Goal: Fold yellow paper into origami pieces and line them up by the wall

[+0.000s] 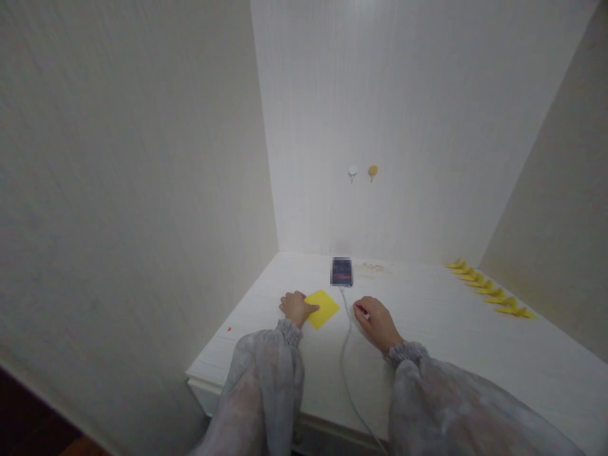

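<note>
A square sheet of yellow paper (pixel 325 308) lies flat on the white table, turned so that one corner points right. My left hand (pixel 295 308) grips its left corner, with the thumb across the top; what the fingers do beneath is partly hidden. To the right of the paper, beyond a pale cable, my right hand (pixel 375 320) rests low over the table. Its fingers are curled in, with thumb and fingertips close together. A tiny white and reddish spot shows between them, too small to name.
Behind the paper lies a dark device, blurred out (pixel 341 272), with a pale cable (pixel 344 354) running to the front edge. A row of several folded yellow paper pieces (pixel 494 295) lines the right side. A small red scrap (pixel 229 329) is at left. Walls enclose three sides.
</note>
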Motion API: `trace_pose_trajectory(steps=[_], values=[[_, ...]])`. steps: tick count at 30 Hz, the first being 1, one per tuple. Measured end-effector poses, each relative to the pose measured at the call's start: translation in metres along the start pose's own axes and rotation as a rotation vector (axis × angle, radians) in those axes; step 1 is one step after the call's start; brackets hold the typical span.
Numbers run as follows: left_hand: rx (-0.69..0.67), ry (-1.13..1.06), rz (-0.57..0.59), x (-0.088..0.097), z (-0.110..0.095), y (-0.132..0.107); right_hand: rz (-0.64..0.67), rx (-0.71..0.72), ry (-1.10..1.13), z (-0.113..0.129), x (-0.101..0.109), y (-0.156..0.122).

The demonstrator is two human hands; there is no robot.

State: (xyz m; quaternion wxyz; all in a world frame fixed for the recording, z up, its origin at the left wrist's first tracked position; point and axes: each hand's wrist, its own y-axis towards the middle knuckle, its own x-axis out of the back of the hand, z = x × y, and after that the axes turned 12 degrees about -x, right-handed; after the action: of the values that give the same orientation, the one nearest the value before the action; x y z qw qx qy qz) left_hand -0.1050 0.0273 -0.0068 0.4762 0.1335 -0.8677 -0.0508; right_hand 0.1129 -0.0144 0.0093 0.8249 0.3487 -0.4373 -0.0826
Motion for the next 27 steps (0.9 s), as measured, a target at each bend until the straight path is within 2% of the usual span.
trace_pose_trajectory(steps=[3, 7, 10, 15, 17, 18, 20, 22, 25, 27], values=[[-0.017, -0.112, -0.042, -0.001, 0.001, 0.001, 0.031, -0.021, 0.028, -0.001, -0.002, 0.0], [-0.115, -0.372, -0.079, -0.003, 0.0, 0.001, 0.09, -0.053, 0.084, -0.002, -0.003, -0.001], [-0.18, -0.588, -0.102, -0.003, -0.006, 0.0, 0.119, -0.127, 0.217, -0.004, -0.006, 0.0], [-0.257, -0.879, -0.116, -0.001, -0.023, -0.007, 0.024, -0.476, 0.634, -0.002, -0.012, 0.006], [-0.228, -1.073, -0.13, -0.003, -0.034, -0.014, 0.111, -0.588, 0.888, 0.004, -0.011, 0.007], [-0.202, -1.174, -0.142, -0.004, -0.041, -0.018, 0.183, -0.599, 1.011, 0.006, -0.009, 0.007], [-0.167, -1.293, -0.159, -0.009, -0.056, -0.026, 0.227, -0.584, 1.157, 0.01, -0.005, 0.006], [-0.134, -1.382, -0.13, -0.015, -0.072, -0.034, 0.216, -0.623, 1.179, 0.009, 0.001, 0.004], [-0.151, -1.466, 0.036, -0.023, -0.089, -0.043, 0.156, -0.736, 1.147, -0.007, 0.011, 0.0], [-0.195, -1.451, 0.116, -0.027, -0.095, -0.045, 0.168, -0.765, 1.167, -0.021, 0.019, -0.001]])
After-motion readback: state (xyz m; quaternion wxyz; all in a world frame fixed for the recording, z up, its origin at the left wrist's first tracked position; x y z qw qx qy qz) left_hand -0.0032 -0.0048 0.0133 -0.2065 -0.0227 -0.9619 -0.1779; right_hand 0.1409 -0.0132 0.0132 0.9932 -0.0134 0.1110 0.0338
